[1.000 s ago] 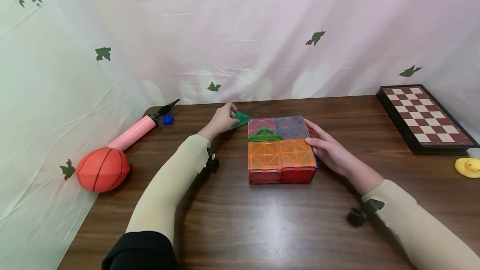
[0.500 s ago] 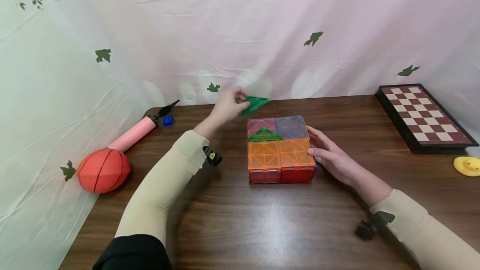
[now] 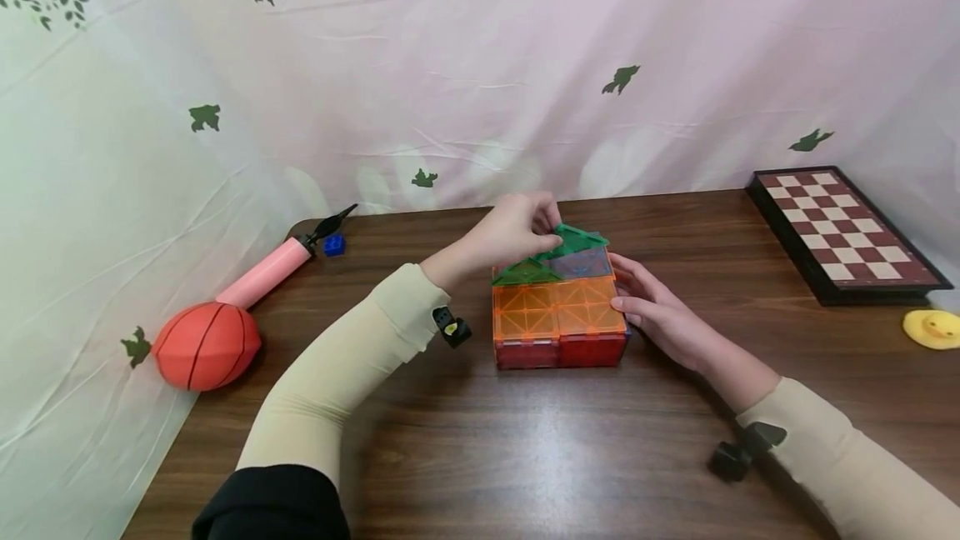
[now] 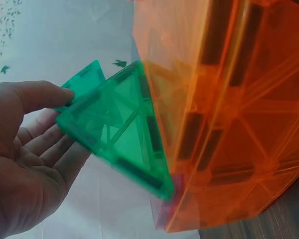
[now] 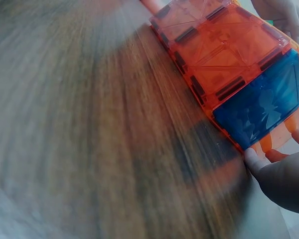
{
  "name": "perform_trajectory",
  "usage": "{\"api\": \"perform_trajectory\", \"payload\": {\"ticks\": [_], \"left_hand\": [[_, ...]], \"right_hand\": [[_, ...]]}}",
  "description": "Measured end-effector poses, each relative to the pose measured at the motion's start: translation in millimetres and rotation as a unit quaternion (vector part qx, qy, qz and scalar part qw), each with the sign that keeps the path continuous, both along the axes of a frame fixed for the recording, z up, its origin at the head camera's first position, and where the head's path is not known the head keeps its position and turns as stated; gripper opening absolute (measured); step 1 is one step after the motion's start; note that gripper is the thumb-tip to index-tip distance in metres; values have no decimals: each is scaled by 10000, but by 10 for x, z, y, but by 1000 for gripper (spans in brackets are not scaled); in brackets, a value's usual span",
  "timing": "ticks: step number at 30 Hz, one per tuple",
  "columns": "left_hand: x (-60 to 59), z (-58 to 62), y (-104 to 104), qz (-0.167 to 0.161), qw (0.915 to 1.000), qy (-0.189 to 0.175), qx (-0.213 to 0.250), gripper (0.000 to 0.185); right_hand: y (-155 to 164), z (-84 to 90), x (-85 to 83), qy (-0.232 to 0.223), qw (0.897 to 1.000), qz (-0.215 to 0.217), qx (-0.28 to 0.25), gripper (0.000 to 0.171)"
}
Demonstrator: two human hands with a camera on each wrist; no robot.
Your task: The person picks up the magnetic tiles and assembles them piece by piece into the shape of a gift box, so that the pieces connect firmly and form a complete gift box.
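Note:
A low box of see-through magnetic tiles (image 3: 557, 319) stands on the table, with orange, pink and blue-purple tiles on top and red ones in front. My left hand (image 3: 517, 227) pinches a green triangular magnetic tile (image 3: 577, 240) over the box's back right top; the left wrist view shows this held tile (image 4: 84, 82) between thumb and fingers. A second green triangular tile (image 3: 527, 272) stands on the box's top left, nearer the camera in the left wrist view. My right hand (image 3: 663, 307) rests thumb and fingers against the box's right side, by the blue side tile (image 5: 261, 99).
A pink pump (image 3: 266, 273) with a red ball-shaped end (image 3: 206, 346) lies at left, beside a small blue block (image 3: 334, 245). At right are a framed checkerboard (image 3: 847, 227) and a yellow rubber duck (image 3: 932, 329). A patterned curtain (image 3: 480, 90) hangs behind the table.
My left hand has lifted the green triangular tile from the table left of the box and carried it right, over the box's back. My right hand stays at the box's right side.

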State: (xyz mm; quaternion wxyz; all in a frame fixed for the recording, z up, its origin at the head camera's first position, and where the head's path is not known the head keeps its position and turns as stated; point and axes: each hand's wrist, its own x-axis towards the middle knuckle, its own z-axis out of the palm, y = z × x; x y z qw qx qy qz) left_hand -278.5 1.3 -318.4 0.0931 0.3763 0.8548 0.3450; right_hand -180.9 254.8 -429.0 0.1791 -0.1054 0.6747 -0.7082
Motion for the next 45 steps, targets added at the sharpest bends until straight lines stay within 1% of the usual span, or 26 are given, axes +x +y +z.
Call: {"api": "perform_trajectory", "payload": {"ticks": [3,6,16,24,28,32,37,41,43,45], "left_hand": [[8,-21,39,-173,9998,-18,-138,13],[19,-31,67,-276,9993,-21,-266,13],[67,-27,164,-519,9969,32,-593,15],[97,-27,227,-671,9941,196,-832,15],[108,-21,235,-638,9930,276,-950,17],[118,-19,231,-598,9925,275,-1028,18],[123,-31,216,-640,9927,142,-1011,19],[117,-25,156,-703,9937,64,-875,21],[113,-14,80,-608,9953,102,-753,28],[128,-11,-36,-324,9978,109,-572,39]], "right_hand": [[-2,2,-4,-18,10000,10,2,69],[-5,9,-5,-54,10000,-17,7,69],[12,-8,0,-11,10000,28,-68,65],[7,-18,5,-20,10000,-11,-96,67],[0,-10,5,-30,9999,-8,-97,67],[-1,-5,7,-34,9999,-8,-94,67],[5,-7,11,-24,10000,-11,-61,68],[6,-11,13,1,10000,-4,-38,69],[1,-9,15,-9,10000,-7,-32,69],[-6,-4,25,-38,10000,-15,0,68]]}}
